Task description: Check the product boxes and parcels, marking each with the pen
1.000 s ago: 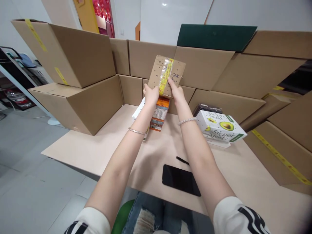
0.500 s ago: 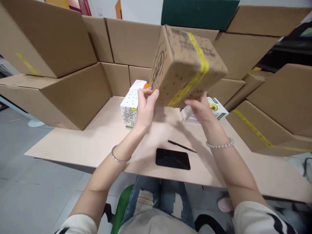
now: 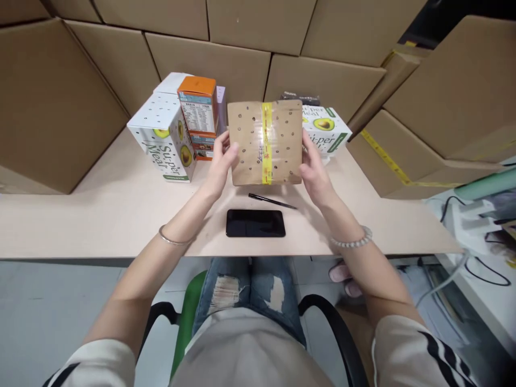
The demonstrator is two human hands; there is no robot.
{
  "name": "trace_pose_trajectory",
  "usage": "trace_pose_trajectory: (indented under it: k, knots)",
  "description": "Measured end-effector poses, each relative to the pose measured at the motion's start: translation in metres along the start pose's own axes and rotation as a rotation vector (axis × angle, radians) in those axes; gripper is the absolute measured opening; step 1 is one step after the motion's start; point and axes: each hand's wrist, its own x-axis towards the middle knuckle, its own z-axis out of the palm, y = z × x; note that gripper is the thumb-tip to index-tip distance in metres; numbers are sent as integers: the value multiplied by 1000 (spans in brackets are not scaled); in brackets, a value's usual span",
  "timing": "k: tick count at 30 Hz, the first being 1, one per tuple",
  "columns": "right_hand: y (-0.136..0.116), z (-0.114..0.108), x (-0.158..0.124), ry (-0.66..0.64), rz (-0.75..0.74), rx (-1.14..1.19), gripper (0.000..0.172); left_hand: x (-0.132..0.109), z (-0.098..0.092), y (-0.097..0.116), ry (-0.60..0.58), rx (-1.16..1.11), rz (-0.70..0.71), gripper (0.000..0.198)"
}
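A brown cardboard box (image 3: 248,142) with small printed marks and a strip of yellow tape (image 3: 266,134) is between my hands. My left hand (image 3: 221,161) grips its left side, and my right hand (image 3: 316,167) closes on its right side. The taped face points up toward me; whether the box rests on the table or hangs just above it I cannot tell. Just in front of it lie a black pen (image 3: 272,201) and a black phone (image 3: 255,223), both flat on the table.
White avocado-printed boxes (image 3: 161,140) and stacked orange boxes (image 3: 198,107) stand to the left on the table (image 3: 100,226). Another white avocado box (image 3: 328,126) sits behind my right hand. Large cardboard cartons (image 3: 237,59) wall in the back and sides.
Both hands have brought the brown box down from above the table and turned it, so its taped face now shows squarely. My view has tipped downward.
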Motion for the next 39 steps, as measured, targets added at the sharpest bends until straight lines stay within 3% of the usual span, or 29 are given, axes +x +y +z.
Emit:
trace_pose_trajectory:
  k: [3,6,9,13,17,22,25,29,32,36,39]
  knots:
    - [-2,10,-11,69,-86,27,102,-8,-4,10,-19,80,76,104]
    - [-2,16,-22,68,-115,117,95,-16,-6,14,-46,169,126,103]
    - [10,13,-28,48,-94,169,100,-21,-9,12,-90,266,171,102]
    - [27,9,-28,32,2,335,88,-26,-13,12,-103,369,262,89]
    - [29,17,-28,-19,158,490,80,-33,-15,18,-98,427,357,77]
    - [30,26,-28,95,225,439,69,-35,-15,23,-126,401,378,88]
    - [34,25,-25,152,239,498,60,-36,-9,21,-149,461,372,82]
    - [34,19,-18,183,342,605,64,-42,4,14,-417,638,752,66]
    - [27,20,-15,261,437,710,60,-47,12,14,-501,752,1009,66]
    - [16,29,-12,310,486,791,58,-49,13,10,-447,815,1122,58]
    - [22,34,-10,375,353,712,53,-41,3,-5,-206,817,1030,60]
